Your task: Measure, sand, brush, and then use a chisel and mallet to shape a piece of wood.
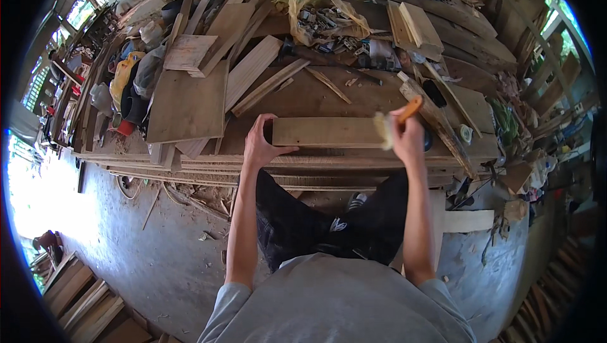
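A narrow wooden board (325, 132) lies lengthwise along the near edge of the workbench in front of me. My left hand (258, 144) grips its left end, with the thumb along the near edge and the fingers curled round the far corner. A dark patch shows between that palm and the board's end. In my right hand (408, 137) is a brush with an orange handle (411, 108) pointing up and right. Its pale bristles (382, 130) rest against the board's right part, and the board's right end is hidden behind the hand.
A flat square panel (186, 106) and several offcuts lie to the left on the workbench (354, 99). Farther back sits a plastic bag (303, 5) of small metal parts. A rough wooden stick (436, 122) slants at the right, near a tape roll (466, 133). Stacked planks (82, 299) stand lower left.
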Demonstrator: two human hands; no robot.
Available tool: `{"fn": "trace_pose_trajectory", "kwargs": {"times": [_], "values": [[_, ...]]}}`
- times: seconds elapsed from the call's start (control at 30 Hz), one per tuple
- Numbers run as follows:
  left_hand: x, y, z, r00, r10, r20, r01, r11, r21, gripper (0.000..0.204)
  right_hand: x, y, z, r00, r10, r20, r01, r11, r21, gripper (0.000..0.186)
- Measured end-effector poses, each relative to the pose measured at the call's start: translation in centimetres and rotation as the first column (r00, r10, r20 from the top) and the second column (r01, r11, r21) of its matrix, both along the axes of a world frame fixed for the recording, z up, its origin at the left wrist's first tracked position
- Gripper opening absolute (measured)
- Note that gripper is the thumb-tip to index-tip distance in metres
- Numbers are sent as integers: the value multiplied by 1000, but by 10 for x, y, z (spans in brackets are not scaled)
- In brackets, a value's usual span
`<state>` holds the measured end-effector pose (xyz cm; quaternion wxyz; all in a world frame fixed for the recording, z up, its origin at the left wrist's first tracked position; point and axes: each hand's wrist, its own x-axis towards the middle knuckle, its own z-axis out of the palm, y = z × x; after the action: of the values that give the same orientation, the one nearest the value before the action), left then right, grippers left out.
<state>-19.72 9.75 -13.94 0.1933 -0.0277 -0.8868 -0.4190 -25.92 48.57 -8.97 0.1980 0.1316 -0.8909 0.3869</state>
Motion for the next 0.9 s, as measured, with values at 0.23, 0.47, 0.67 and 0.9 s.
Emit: {"fn": "trace_pose_trajectory", "kwargs": {"times": [0.23, 0.47, 0.67, 0.9], "values": [[5, -6, -2, 1000, 20, 20, -21, 1000, 17, 88, 4, -93, 1, 995, 82, -52, -65, 959, 275, 17], [6, 1, -3, 998, 40, 55, -39, 999, -14, 95, 8, -188, -5, 862, 505, -53, -504, 863, 36, 23], [10, -1, 4, 996, 46, 71, -44, 998, -36, 92, -1, -66, 1, 967, 235, 101, -220, 966, -137, 13], [13, -4, 3, 997, 46, 68, -42, 997, -62, 90, -12, -15, 6, 999, -22, 31, 14, 972, 233, 20]]}}
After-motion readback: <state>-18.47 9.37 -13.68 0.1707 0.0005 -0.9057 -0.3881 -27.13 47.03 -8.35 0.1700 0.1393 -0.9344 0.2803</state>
